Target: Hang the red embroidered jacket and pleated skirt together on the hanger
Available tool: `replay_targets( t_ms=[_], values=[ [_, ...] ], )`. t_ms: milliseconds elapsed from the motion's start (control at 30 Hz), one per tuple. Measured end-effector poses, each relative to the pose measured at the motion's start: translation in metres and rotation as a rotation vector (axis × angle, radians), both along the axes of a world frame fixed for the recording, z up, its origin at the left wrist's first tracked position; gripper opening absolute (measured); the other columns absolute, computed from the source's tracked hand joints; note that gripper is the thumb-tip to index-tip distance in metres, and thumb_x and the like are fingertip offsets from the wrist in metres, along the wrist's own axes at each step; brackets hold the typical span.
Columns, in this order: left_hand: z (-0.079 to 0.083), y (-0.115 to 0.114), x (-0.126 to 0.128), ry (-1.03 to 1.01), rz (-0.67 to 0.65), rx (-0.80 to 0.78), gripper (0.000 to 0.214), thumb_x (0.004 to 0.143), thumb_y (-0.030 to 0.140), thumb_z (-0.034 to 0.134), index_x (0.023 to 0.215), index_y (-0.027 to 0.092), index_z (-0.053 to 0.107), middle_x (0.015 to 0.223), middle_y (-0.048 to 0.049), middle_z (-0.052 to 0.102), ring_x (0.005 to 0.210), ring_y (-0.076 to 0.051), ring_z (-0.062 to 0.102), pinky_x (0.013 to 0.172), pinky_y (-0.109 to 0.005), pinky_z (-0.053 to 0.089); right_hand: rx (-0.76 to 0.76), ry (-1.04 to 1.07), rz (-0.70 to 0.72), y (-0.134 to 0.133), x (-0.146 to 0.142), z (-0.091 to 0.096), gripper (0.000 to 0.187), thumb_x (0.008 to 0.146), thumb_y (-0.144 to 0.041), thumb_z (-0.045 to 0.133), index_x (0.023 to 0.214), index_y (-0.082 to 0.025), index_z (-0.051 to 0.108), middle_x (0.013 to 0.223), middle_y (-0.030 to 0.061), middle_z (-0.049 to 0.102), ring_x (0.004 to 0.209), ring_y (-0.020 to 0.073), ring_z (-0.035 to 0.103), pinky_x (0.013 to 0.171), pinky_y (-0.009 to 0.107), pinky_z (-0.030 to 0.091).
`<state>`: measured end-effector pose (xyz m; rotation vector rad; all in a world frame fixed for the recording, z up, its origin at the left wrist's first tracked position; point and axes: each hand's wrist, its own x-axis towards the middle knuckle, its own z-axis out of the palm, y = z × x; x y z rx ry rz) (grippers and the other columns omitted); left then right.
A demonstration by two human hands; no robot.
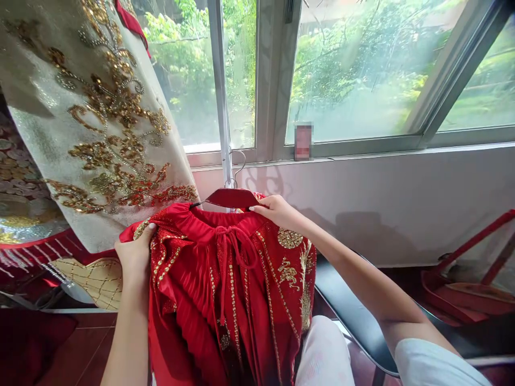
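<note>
A red garment (245, 284) with gold beaded lines, gold embroidery and a tied cord at the neck hangs down in front of me. Its neckline is draped about a dark red hanger (233, 198), whose metal hook sticks up near a white pole. My left hand (134, 249) is closed on the garment's left shoulder, thumb on top. At the other side, my right hand (277, 210) grips the right shoulder by the hanger's end, thumb along the neckline; its other fingers are hidden behind the cloth.
A cream cloth with gold sequin embroidery (112, 123) hangs at the left. Behind stand windows (358, 80) above a white wall (322, 182), with a small blurred-out item (303, 142) on the sill. To the right are a black seat (358, 311) and a red metal frame (462, 289).
</note>
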<state>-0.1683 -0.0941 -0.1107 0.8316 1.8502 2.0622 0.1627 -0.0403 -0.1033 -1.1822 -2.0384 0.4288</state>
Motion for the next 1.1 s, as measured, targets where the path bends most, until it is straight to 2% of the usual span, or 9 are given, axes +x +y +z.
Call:
replay_targets(
  t_ms=[133,233,333,467,633,733,933,1000,1100],
  values=[
    [-0.012,-0.015,-0.002,0.014,0.039,-0.017,0.035,0.035,0.034,0.077,0.057,0.017,0.055,0.05,0.0056,0.051,0.051,-0.011,0.041,0.052,-0.028,0.039,-0.033,-0.016,0.08,0.003,-0.001,-0.024,0.044,0.084,-0.05,0.048,0.056,-0.02,0.031,0.054,-0.006,0.029,0.05,0.0068,0.024,0.048,0.025,0.02],
    [-0.025,-0.03,-0.004,0.034,-0.05,-0.027,0.037,0.031,0.039,0.076,0.051,0.019,0.053,0.046,0.0057,0.048,0.049,-0.012,0.041,0.052,-0.03,0.041,-0.066,-0.014,0.091,-0.001,-0.005,-0.047,0.045,0.085,-0.051,0.046,0.055,-0.02,0.032,0.053,-0.0061,0.029,0.051,0.0071,0.024,0.048,0.024,0.021],
    [-0.035,-0.036,-0.006,0.068,-0.106,0.011,0.037,0.034,0.042,0.076,0.051,0.019,0.054,0.047,0.0055,0.048,0.049,-0.012,0.042,0.055,-0.03,0.044,-0.04,-0.018,0.045,-0.007,-0.006,-0.054,0.043,0.085,-0.05,0.045,0.056,-0.02,0.035,0.053,-0.0058,0.031,0.051,0.0077,0.025,0.049,0.024,0.023],
    [-0.033,-0.022,-0.004,0.106,-0.123,0.038,0.038,0.039,0.045,0.077,0.058,0.017,0.058,0.054,0.0035,0.054,0.051,-0.012,0.044,0.054,-0.028,0.043,0.067,-0.068,-0.091,-0.012,0.004,-0.028,0.038,0.087,-0.044,0.046,0.059,-0.019,0.04,0.055,-0.0034,0.042,0.052,0.0094,0.033,0.053,0.025,0.027],
    [-0.011,0.011,0.007,0.129,-0.2,0.06,0.041,0.041,0.046,0.077,0.062,0.016,0.059,0.055,0.0034,0.054,0.052,-0.011,0.043,0.05,-0.025,0.04,0.138,-0.069,-0.182,-0.004,0.021,0.008,0.038,0.086,-0.045,0.048,0.059,-0.02,0.041,0.054,-0.0035,0.041,0.054,0.0101,0.032,0.053,0.025,0.025],
    [-0.001,0.018,0.01,0.149,-0.243,0.086,0.039,0.041,0.045,0.077,0.058,0.016,0.057,0.053,0.0041,0.053,0.05,-0.009,0.041,0.047,-0.024,0.039,0.126,-0.033,-0.148,-0.004,0.023,0.012,0.039,0.086,-0.045,0.048,0.057,-0.019,0.039,0.053,-0.004,0.039,0.054,0.0096,0.03,0.053,0.026,0.023],
    [0.005,0.013,0.018,0.157,-0.303,0.075,0.036,0.04,0.041,0.078,0.059,0.016,0.06,0.052,0.0044,0.055,0.048,-0.009,0.043,0.046,-0.024,0.041,0.146,0.001,-0.222,-0.017,0.032,-0.003,0.041,0.087,-0.046,0.048,0.057,-0.019,0.039,0.053,-0.0048,0.036,0.053,0.0089,0.026,0.051,0.025,0.022],
    [0.012,0.017,0.021,0.162,-0.327,0.087,0.036,0.041,0.04,0.079,0.062,0.016,0.062,0.055,0.004,0.058,0.051,-0.01,0.046,0.048,-0.024,0.043,0.152,0.02,-0.226,-0.012,0.036,0.002,0.043,0.086,-0.046,0.049,0.056,-0.02,0.035,0.052,-0.0053,0.033,0.053,0.0084,0.024,0.051,0.025,0.021],
    [0.026,0.027,0.02,0.15,-0.331,0.138,0.033,0.047,0.038,0.079,0.064,0.017,0.06,0.057,0.0044,0.059,0.053,-0.01,0.048,0.051,-0.024,0.044,0.209,0.021,-0.194,0.003,0.035,0.026,0.041,0.082,-0.042,0.052,0.054,-0.02,0.031,0.053,-0.0049,0.031,0.053,0.0081,0.026,0.051,0.026,0.021]
  ],
)
